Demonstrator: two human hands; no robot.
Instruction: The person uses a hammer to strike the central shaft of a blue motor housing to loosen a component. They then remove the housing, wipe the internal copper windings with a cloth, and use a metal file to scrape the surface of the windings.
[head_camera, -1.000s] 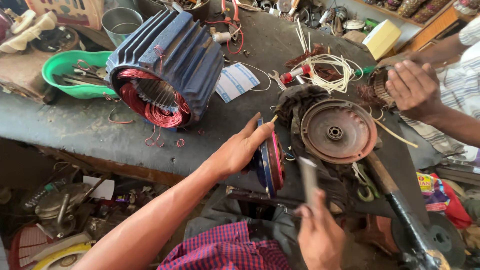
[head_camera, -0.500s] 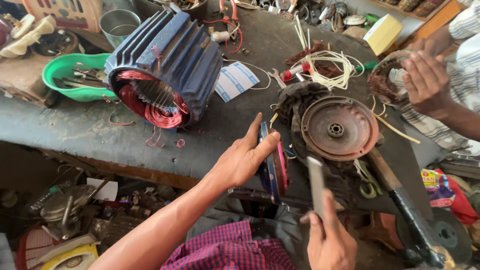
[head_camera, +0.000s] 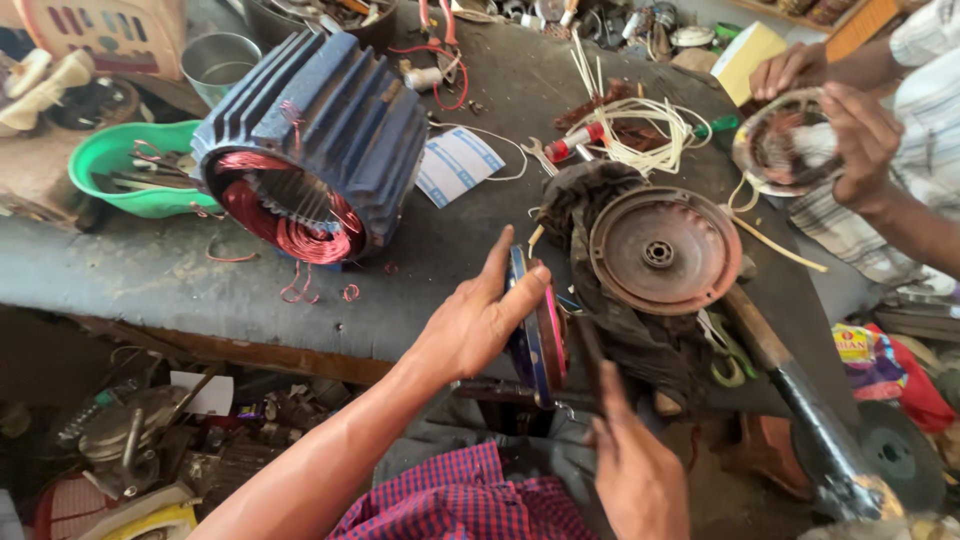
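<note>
Workbench (head_camera: 150, 290) dark and cluttered, read from the left. Green bowl (head_camera: 110, 165) of small tools at the far edge, metal cup (head_camera: 222, 60) behind it. Next along, big blue ribbed motor housing (head_camera: 330, 130) lying on its side, open end toward the camera, copper windings looped inside, loose wire ends trailing onto the bench. Just beside it, a white and blue paper label (head_camera: 457, 165).

Near the middle, left hand (head_camera: 475, 320) wrapped around a small round blue coil unit (head_camera: 535, 335), thumb over the top edge, fingers behind, holding it upright on edge at the near lip of the bench; magenta winding showing on the face turned right. Below and to the right, right hand (head_camera: 630, 470) raised toward that face, forefinger pointing up beside a thin dark strip; hard to tell whether gripped or merely lying alongside, so grip unclear.

Further right, rusty round plate (head_camera: 655, 250) lying flat on a dark greasy bundle (head_camera: 640, 340), touching the coil unit's side. Behind, a tangle of white sleeving (head_camera: 640, 125). Long wooden-handled tool (head_camera: 790, 385) slanting off the bench corner. At the far right, a co-worker's hands (head_camera: 860, 130) around a separate wound ring (head_camera: 790, 145).

By the look of it, steadying and probing the small unit's winding face. Next contact calling for a firm left grip and a light, well-aimed right fingertip, clear of the fine wire.
</note>
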